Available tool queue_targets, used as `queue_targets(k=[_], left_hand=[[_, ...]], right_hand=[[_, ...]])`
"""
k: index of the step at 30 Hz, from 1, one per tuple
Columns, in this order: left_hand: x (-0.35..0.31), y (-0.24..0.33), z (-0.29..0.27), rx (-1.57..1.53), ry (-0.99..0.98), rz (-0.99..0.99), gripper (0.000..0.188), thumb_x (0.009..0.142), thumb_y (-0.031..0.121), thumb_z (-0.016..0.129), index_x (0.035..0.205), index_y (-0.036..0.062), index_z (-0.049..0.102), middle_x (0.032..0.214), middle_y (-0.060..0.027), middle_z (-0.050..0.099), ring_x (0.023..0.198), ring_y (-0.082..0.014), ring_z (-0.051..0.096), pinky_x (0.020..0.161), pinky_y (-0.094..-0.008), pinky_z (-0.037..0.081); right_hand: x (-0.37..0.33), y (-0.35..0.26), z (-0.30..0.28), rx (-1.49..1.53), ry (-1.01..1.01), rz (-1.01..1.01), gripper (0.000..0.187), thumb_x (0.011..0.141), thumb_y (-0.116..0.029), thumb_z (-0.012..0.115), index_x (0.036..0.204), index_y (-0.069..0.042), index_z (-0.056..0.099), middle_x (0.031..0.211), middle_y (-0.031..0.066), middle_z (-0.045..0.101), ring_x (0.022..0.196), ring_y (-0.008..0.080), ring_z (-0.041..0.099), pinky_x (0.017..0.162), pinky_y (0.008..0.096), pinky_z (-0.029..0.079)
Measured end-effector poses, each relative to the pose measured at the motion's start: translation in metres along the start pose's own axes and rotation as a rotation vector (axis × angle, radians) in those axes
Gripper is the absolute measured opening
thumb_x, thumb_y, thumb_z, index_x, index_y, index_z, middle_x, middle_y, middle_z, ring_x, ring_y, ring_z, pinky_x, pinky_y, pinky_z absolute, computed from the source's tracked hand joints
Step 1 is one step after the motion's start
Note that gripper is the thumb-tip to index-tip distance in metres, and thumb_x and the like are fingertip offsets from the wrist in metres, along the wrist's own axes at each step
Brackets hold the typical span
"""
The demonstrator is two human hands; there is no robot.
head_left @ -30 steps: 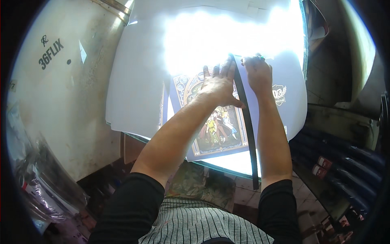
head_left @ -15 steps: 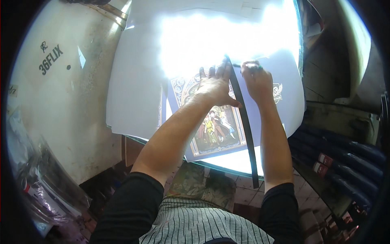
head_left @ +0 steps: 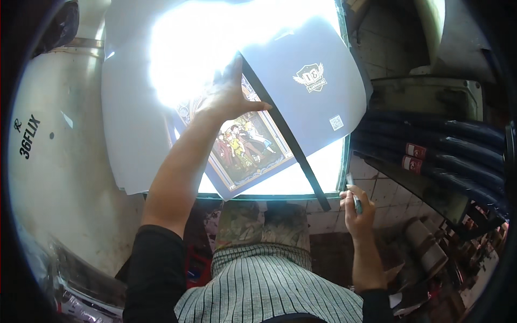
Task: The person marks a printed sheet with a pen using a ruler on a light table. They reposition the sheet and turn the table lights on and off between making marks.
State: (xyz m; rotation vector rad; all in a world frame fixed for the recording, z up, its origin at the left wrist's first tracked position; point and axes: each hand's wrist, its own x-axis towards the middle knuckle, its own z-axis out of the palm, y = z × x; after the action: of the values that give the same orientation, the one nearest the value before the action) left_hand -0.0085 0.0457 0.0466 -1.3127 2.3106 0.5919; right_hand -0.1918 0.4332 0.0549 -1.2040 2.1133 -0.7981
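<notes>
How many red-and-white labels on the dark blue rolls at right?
2: an upper label and, just below it, a lower label, both on the dark blue rolls. Others may be hidden.

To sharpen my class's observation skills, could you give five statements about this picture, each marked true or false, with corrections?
1. The left hand touches the black strip. True.
2. Both hands are empty. False: the right hand holds a slim tool.
3. A winged emblem lies right of the strip. True.
4. The strip stops short of the near edge. False: its lower end juts past the lit tabletop.
5. In the picture, a square code appears lower than the emblem. True.
</notes>
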Motion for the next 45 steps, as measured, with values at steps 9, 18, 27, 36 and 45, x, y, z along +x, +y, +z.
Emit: queue_targets(k=[9, 18, 27, 36, 45], left_hand=[[0.001, -0.035, 0.048, 0.141, 0.399, 0.192, 0.108, 0.085, 0.083, 0.050, 0.160, 0.0110, 0.022, 0.167, -0.0195, 0.016, 0.156, -0.0333, 0.011, 0.123, -0.0595, 0.007], [0.002, -0.046, 0.053, -0.079, 0.559, 0.326, 0.077, 0.099, 0.055, 0.047, 0.155, 0.0058, 0.028, 0.162, -0.0233, 0.025, 0.151, -0.0387, 0.024, 0.121, -0.0624, 0.011], [0.002, -0.044, 0.050, 0.006, 0.524, 0.277, 0.082, 0.098, 0.066, 0.044, 0.153, 0.0059, 0.034, 0.161, -0.0220, 0.028, 0.152, -0.0383, 0.023, 0.122, -0.0601, 0.012], [0.001, -0.038, 0.046, 0.143, 0.475, 0.221, 0.093, 0.094, 0.076, 0.039, 0.158, 0.0092, 0.029, 0.165, -0.0163, 0.024, 0.154, -0.0341, 0.018, 0.124, -0.0573, 0.010], [0.002, -0.036, 0.046, 0.187, 0.419, 0.190, 0.094, 0.094, 0.077, 0.036, 0.160, 0.0097, 0.025, 0.167, -0.0152, 0.020, 0.155, -0.0328, 0.015, 0.124, -0.0561, 0.009]], right_hand=[[-0.042, -0.004, 0.064, -0.204, 0.091, -0.140, 0.062, 0.074, 0.001, 0.080, 0.126, -0.009, 0.048, 0.108, 0.0162, 0.060, 0.099, 0.0358, 0.060, 0.082, 0.0474, 0.052], [-0.034, 0.000, 0.073, -0.185, 0.101, -0.323, 0.044, 0.071, 0.011, 0.071, 0.107, -0.012, 0.061, 0.102, 0.0118, 0.061, 0.096, 0.0319, 0.060, 0.078, 0.0461, 0.049], [-0.034, 0.001, 0.080, -0.215, 0.090, -0.336, 0.041, 0.076, 0.005, 0.076, 0.110, -0.014, 0.064, 0.106, 0.0087, 0.065, 0.104, 0.0303, 0.059, 0.086, 0.0477, 0.046], [-0.038, 0.005, 0.081, -0.222, 0.081, -0.330, 0.036, 0.079, 0.003, 0.075, 0.109, -0.014, 0.065, 0.113, 0.0088, 0.067, 0.109, 0.0305, 0.059, 0.091, 0.0478, 0.044], [-0.037, 0.006, 0.080, -0.196, 0.078, -0.331, 0.039, 0.078, 0.006, 0.074, 0.110, -0.014, 0.063, 0.114, 0.0094, 0.066, 0.109, 0.0305, 0.059, 0.092, 0.0481, 0.044]])
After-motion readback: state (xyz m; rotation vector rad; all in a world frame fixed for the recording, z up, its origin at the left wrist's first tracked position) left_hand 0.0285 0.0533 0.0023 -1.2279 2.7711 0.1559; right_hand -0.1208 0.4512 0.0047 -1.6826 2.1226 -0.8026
